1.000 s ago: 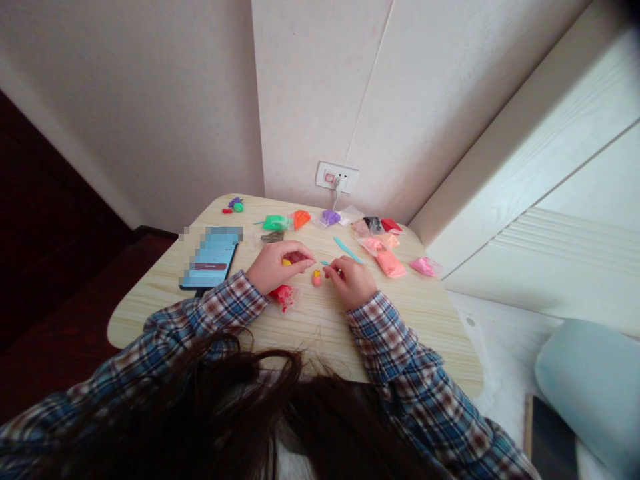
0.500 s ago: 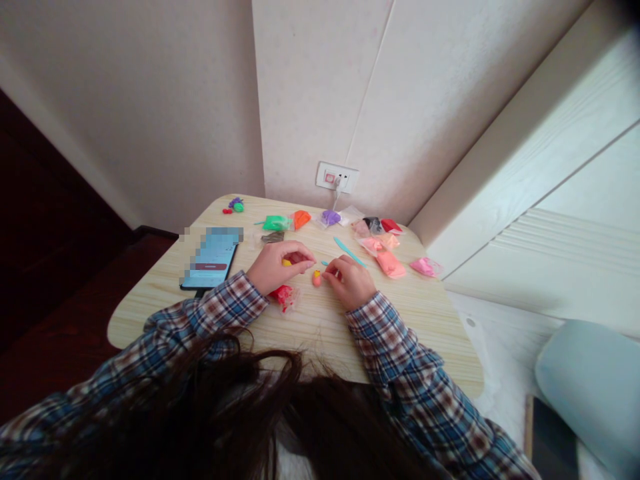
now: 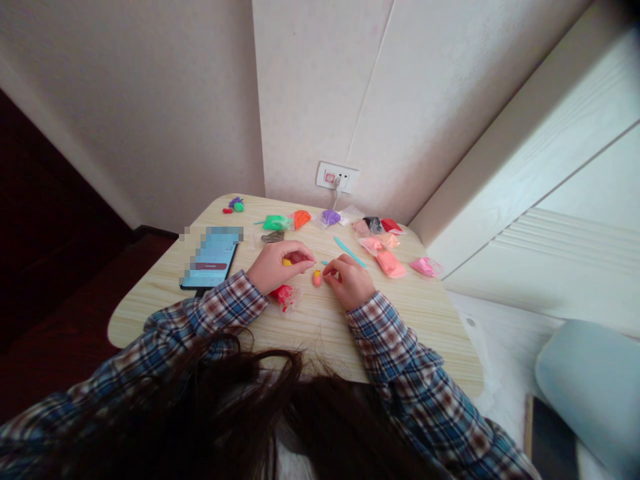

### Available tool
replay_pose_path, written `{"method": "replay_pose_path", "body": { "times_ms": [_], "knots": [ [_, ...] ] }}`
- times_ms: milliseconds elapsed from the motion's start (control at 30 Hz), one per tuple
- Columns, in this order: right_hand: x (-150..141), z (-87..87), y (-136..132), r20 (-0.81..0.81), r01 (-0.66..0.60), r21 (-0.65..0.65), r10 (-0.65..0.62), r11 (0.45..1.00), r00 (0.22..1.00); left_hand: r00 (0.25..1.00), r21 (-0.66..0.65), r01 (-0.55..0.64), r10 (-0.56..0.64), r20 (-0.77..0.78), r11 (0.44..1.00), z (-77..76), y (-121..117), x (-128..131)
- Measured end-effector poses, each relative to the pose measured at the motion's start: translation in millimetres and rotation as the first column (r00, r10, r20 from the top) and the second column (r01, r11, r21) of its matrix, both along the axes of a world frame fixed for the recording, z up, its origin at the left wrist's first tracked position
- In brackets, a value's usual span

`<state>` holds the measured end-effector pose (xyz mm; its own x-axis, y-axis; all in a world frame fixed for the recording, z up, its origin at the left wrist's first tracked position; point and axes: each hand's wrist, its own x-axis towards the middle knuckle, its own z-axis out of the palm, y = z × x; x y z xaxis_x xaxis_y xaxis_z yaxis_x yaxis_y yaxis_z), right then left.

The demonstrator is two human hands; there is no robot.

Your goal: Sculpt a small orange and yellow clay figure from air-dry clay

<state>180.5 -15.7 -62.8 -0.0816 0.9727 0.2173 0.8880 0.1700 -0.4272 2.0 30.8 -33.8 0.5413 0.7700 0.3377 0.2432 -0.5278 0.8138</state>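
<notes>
My left hand (image 3: 277,265) hovers over the table's middle with thumb and forefinger closed in a pinch. Anything between those tips is too small to make out. A bit of yellow clay (image 3: 287,263) shows beneath its curved fingers. Facing it, my right hand (image 3: 349,281) also has its fingers pinched together, and what they hold cannot be made out. Between both hands stands a small clay figure (image 3: 317,279), pink below and yellow on top, close to the right fingertips. A blue modelling tool (image 3: 350,252) lies just beyond my right hand. Red clay in a clear bag (image 3: 285,298) rests by my left wrist.
A phone (image 3: 213,260) lies on the wooden table (image 3: 310,333) at left. Bagged clay lines the back, including green (image 3: 277,223), orange (image 3: 301,219) and purple (image 3: 331,217). Salmon (image 3: 391,264) and pink (image 3: 425,267) packets sit at right. Small purple, green and red pieces (image 3: 237,207) occupy the far left corner.
</notes>
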Motion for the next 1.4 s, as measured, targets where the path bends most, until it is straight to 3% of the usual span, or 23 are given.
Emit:
{"method": "replay_pose_path", "body": {
  "times_ms": [267, 533, 733, 900, 1400],
  "knots": [
    [-2, 2.4, -1, 0.002, 0.004, -0.019, -0.004, 1.000, 1.000, 1.000, 0.023, 0.012, -0.012, -0.017, 1.000, -0.1, 0, -1],
    [2, 5.2, -1, -0.066, 0.065, 0.121, -0.057, 0.990, 0.996, 1.000, -0.001, 0.021, -0.021, -0.005, 1.000, 3.3, -2, -1],
    [-3, 17.4, -9, -0.148, -0.057, 0.350, 0.116, 0.935, 0.982, 0.993, -0.118, 0.102, -0.096, 0.062, 0.988, 1.1, -3, 0],
    [-8, 17.3, -13, -0.074, -0.217, 0.407, 0.268, 0.887, 0.961, 0.982, -0.211, 0.152, -0.124, 0.139, 0.966, -1.6, -3, 0],
    [-8, 14.5, -12, -0.063, -0.207, 0.422, 0.257, 0.883, 0.965, 0.969, -0.196, 0.221, -0.193, 0.153, 0.955, -2.9, -3, 1]
  ]
}}
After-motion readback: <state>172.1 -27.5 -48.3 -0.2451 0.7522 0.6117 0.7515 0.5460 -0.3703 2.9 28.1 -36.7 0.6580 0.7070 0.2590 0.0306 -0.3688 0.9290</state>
